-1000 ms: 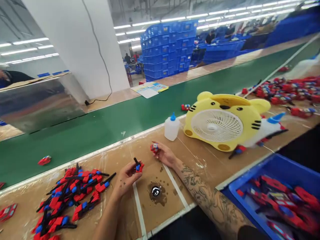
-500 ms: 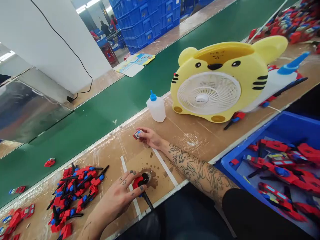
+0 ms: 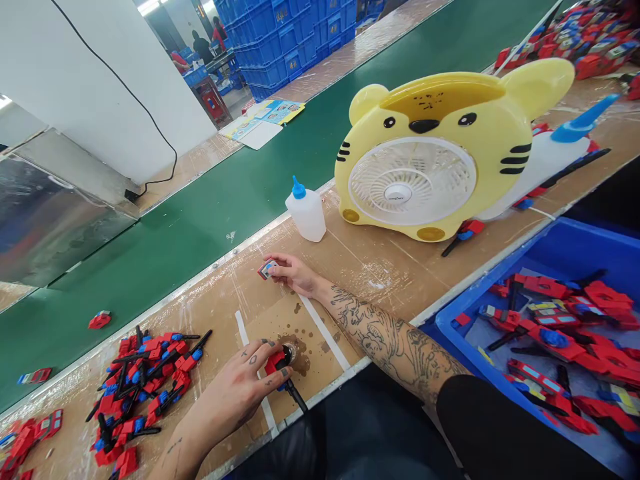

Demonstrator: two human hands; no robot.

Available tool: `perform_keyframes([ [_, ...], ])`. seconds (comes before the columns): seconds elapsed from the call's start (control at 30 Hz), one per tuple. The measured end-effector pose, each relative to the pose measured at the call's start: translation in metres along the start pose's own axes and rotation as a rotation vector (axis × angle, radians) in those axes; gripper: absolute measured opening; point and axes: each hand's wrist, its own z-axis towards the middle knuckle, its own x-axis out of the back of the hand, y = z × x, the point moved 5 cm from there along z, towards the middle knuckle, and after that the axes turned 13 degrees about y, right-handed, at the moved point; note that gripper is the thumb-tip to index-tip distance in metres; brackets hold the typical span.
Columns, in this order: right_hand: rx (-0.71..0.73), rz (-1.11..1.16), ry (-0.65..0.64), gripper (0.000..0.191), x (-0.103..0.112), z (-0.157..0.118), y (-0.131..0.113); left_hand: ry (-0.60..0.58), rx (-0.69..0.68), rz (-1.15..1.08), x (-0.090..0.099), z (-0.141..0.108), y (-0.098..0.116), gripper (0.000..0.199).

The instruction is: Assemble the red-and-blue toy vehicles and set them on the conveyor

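Between the thumb and fingers of my left hand (image 3: 240, 380) is a red part with a black rod (image 3: 296, 396), beside a small dark round opening with liquid (image 3: 289, 353) on the bench. My right hand (image 3: 293, 273), farther forward, pinches a small red, white and blue piece (image 3: 267, 269). A white squeeze bottle (image 3: 307, 215) with a blue nozzle stands just beyond my right hand. To the left lies a pile of red, blue and black parts (image 3: 145, 387). Wet spots surround the opening.
A yellow animal-shaped fan (image 3: 487, 187) stands at the right. In front of it, a blue bin (image 3: 450, 327) holds red parts. A green belt (image 3: 190, 240) carrying a few red pieces (image 3: 100, 320) runs behind the bench. Blue crates (image 3: 295, 47) are stacked beyond.
The whole view has shifted slightly, so things appear a little farther left and up. Both hands keep their grips, with little movement over the bench.
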Motion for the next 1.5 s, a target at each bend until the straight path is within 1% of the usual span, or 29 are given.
perform_keyframes([
  [0.07, 0.018, -0.025, -0.013, 0.046, -0.001, 0.000, 0.000, 0.038, 0.032, -0.039, 0.001, -0.002, -0.003, 0.055],
  [0.13, 0.026, -0.046, -0.035, 0.048, -0.003, -0.002, 0.000, 0.100, 0.087, -0.128, 0.002, -0.005, -0.007, 0.053],
  [0.2, 0.022, -0.040, -0.060, 0.050, -0.007, -0.005, 0.001, 0.216, 0.184, -0.270, 0.003, -0.011, -0.016, 0.049],
  [0.27, 0.014, -0.027, -0.091, 0.051, -0.011, -0.009, 0.002, 0.398, 0.348, -0.441, 0.003, -0.018, -0.030, 0.042],
  [0.33, 0.009, -0.042, -0.121, 0.052, -0.016, -0.013, 0.003, 0.667, 0.594, -0.624, -0.001, -0.029, -0.051, 0.036],
  [0.4, 0.003, -0.078, -0.154, 0.053, -0.021, -0.018, 0.005, 0.964, 0.840, -0.803, -0.009, -0.041, -0.070, 0.038],
  [0.43, 0.003, -0.093, -0.170, 0.054, -0.023, -0.020, 0.006, 1.095, 0.934, -0.883, -0.014, -0.044, -0.078, 0.042],
  [0.47, 0.002, -0.102, -0.185, 0.056, -0.024, -0.021, 0.007, 1.192, 1.000, -0.951, -0.018, -0.046, -0.084, 0.047],
  [0.5, 0.002, -0.106, -0.200, 0.057, -0.026, -0.023, 0.008, 1.253, 1.038, -1.004, -0.022, -0.045, -0.089, 0.051],
  [0.53, 0.002, -0.106, -0.214, 0.058, -0.027, -0.024, 0.009, 1.284, 1.055, -1.045, -0.025, -0.042, -0.093, 0.054],
  [0.6, 0.005, -0.100, -0.227, 0.059, -0.028, -0.026, 0.010, 1.285, 1.055, -1.096, -0.028, -0.037, -0.097, 0.056],
  [0.67, 0.010, -0.100, -0.219, 0.059, -0.028, -0.026, 0.010, 1.254, 1.036, -1.117, -0.029, -0.032, -0.099, 0.054],
  [0.77, 0.021, -0.112, -0.193, 0.062, -0.027, -0.025, 0.010, 1.205, 1.017, -1.116, -0.030, -0.028, -0.100, 0.053],
  [0.87, 0.029, -0.125, -0.194, 0.064, -0.028, -0.026, 0.011, 1.163, 1.014, -1.101, -0.031, -0.022, -0.101, 0.053],
  [1.0, 0.059, -0.196, -0.201, 0.067, -0.028, -0.025, 0.014, 1.157, 1.031, -1.072, -0.032, -0.014, -0.104, 0.054],
  [1.07, 0.106, -0.262, -0.211, 0.068, -0.026, -0.024, 0.015, 1.141, 1.031, -1.066, -0.033, -0.010, -0.106, 0.055],
  [1.17, 0.227, -0.391, -0.187, 0.066, -0.024, -0.023, 0.014, 1.150, 1.064, -1.058, -0.034, -0.008, -0.108, 0.054],
  [1.27, 0.376, -0.517, -0.134, 0.062, -0.026, -0.028, 0.007, 1.155, 1.082, -1.007, -0.030, -0.003, -0.103, 0.045],
  [1.37, 0.610, -0.698, -0.058, 0.053, -0.035, -0.041, -0.004, 1.119, 1.007, -0.995, -0.023, 0.016, -0.092, 0.040],
  [1.43, 0.756, -0.796, -0.005, 0.048, -0.041, -0.051, -0.011, 1.124, 0.958, -0.986, -0.017, 0.031, -0.085, 0.045],
  [1.5, 0.842, -0.830, 0.050, 0.047, -0.044, -0.057, -0.015, 1.138, 0.950, -0.935, -0.014, 0.046, -0.082, 0.052],
])
